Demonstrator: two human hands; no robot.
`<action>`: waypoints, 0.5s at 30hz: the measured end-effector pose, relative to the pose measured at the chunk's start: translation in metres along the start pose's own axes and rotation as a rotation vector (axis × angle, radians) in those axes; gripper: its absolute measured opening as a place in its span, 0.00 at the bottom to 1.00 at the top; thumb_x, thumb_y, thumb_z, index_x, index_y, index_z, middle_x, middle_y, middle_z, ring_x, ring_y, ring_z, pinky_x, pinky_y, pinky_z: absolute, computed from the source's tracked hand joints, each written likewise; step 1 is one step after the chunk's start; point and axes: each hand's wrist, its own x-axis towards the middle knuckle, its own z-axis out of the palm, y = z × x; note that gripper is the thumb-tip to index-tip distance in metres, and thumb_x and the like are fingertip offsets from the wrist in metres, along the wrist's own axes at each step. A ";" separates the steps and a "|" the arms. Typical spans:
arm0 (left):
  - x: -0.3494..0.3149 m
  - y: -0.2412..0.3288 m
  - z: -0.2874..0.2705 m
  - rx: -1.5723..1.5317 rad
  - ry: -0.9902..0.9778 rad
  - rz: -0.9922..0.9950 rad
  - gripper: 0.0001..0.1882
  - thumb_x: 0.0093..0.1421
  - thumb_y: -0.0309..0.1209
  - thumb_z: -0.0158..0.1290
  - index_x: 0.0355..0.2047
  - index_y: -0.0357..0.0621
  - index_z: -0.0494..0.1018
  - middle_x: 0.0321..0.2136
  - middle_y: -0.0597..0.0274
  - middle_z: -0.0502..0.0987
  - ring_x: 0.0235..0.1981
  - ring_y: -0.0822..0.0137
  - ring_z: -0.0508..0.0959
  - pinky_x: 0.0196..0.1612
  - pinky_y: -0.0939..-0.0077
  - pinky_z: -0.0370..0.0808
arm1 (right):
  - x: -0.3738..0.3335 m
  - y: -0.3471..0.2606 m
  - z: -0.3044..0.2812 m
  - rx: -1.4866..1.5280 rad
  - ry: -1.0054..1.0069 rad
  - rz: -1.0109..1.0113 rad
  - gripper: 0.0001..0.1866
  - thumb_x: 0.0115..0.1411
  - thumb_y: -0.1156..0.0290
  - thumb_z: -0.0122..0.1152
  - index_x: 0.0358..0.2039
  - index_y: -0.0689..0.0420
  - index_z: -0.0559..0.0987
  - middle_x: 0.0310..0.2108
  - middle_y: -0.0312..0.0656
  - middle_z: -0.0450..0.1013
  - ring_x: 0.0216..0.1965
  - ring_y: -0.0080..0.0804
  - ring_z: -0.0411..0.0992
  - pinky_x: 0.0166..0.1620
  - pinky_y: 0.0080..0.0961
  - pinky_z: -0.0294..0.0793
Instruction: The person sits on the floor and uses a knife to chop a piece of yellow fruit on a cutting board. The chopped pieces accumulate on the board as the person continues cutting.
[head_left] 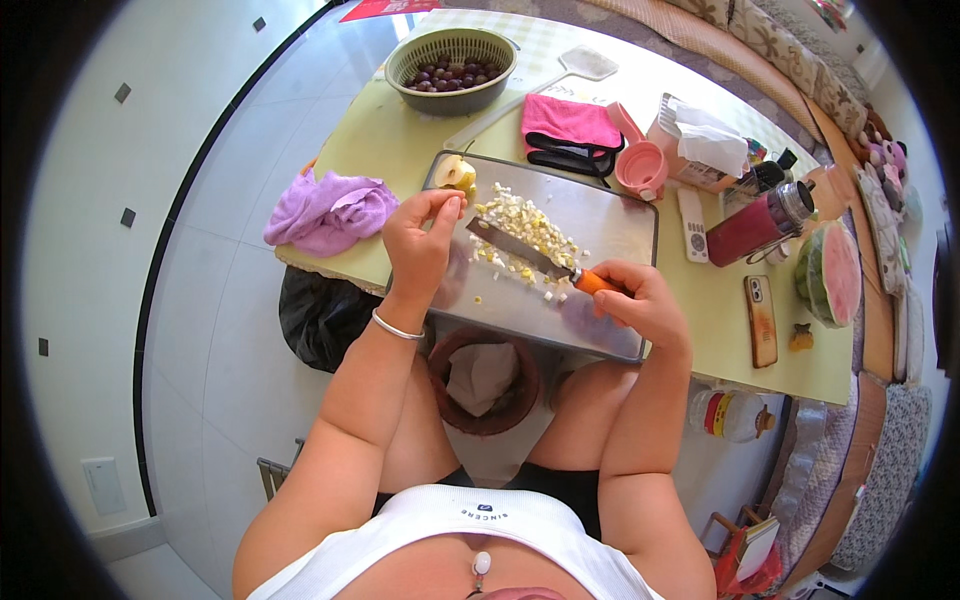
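Observation:
My right hand (645, 305) is wrapped round the orange handle of a kitchen knife (520, 248). The blade lies across a heap of small diced fruit (530, 225), white with yellow-green skin, on a metal-grey cutting board (610, 215). My left hand (425, 235) is over the board's left edge, thumb and fingers pinched together. Whether anything small is between those fingertips cannot be made out. Just beyond them sits a cut pear (455, 174), pale flesh showing, at the board's far left corner.
Left of the board lies a purple cloth (330, 210); beyond it stands a colander of grapes (450, 75). A pink cloth (572, 130), pink cup (640, 165), tissue box (695, 140), dark red bottle (755, 228), phone (760, 320) and cut watermelon (830, 272) line the far and right sides. A bin (485, 415) stands below.

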 end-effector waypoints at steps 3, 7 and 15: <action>-0.001 0.001 -0.001 -0.007 0.008 -0.001 0.06 0.64 0.22 0.55 0.37 0.32 0.80 0.32 0.60 0.82 0.32 0.74 0.80 0.40 0.82 0.77 | -0.003 0.006 -0.008 -0.041 -0.095 -0.024 0.13 0.54 0.71 0.59 0.39 0.62 0.81 0.22 0.30 0.72 0.23 0.15 0.66 0.26 0.18 0.65; 0.000 0.000 -0.001 -0.038 0.016 -0.021 0.06 0.64 0.22 0.55 0.37 0.32 0.80 0.32 0.60 0.82 0.32 0.74 0.80 0.40 0.82 0.77 | -0.003 0.004 -0.012 -0.071 -0.209 0.118 0.14 0.54 0.70 0.59 0.40 0.61 0.81 0.22 0.30 0.73 0.22 0.15 0.66 0.25 0.17 0.65; 0.000 0.000 0.000 -0.029 0.003 -0.017 0.06 0.63 0.21 0.55 0.37 0.32 0.80 0.32 0.60 0.82 0.32 0.74 0.80 0.40 0.82 0.77 | 0.005 0.015 -0.009 0.033 0.076 0.014 0.14 0.58 0.71 0.59 0.44 0.63 0.80 0.24 0.33 0.75 0.20 0.13 0.64 0.23 0.14 0.62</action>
